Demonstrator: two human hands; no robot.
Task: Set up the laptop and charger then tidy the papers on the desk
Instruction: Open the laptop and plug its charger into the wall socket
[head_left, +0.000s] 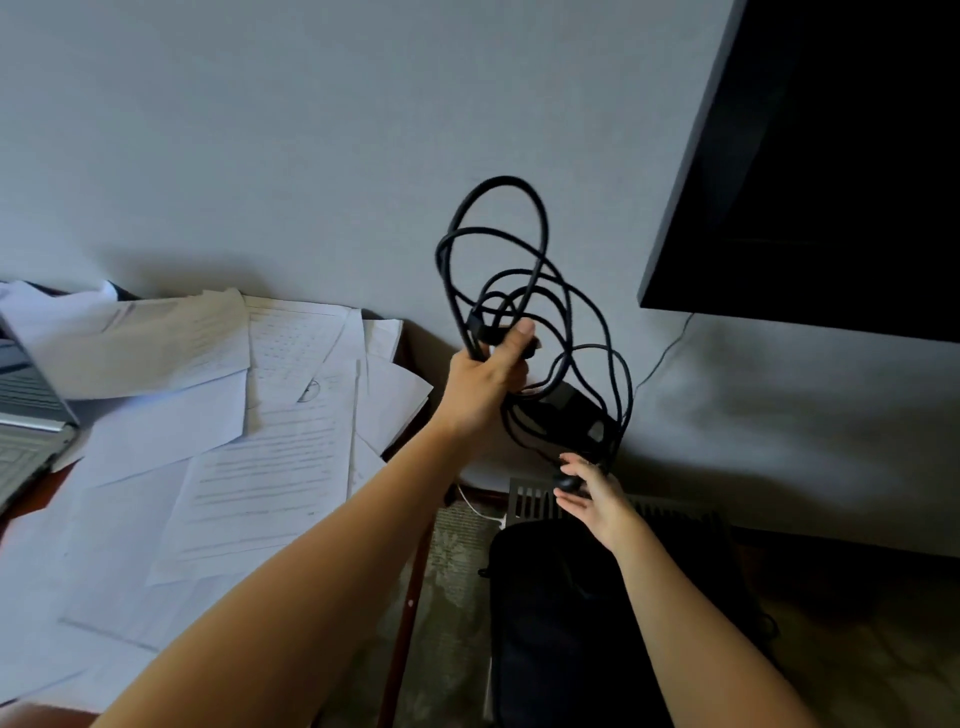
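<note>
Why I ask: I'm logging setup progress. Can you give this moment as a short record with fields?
left hand: grips the tangled charger cable, raised in front of the wall
right hand: fingers straight, at a dangling dark cable end below the bundle
charger brick: hangs among the loops, off the desk
laptop: open, at the left edge of the view
papers: loose and overlapping across the desk, not yet tidied
black bag: on the floor under the right arm

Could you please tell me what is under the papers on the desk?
Only dark wood of the desk shows, at the edge of the papers beside the laptop. Anything else beneath them is covered.
</note>
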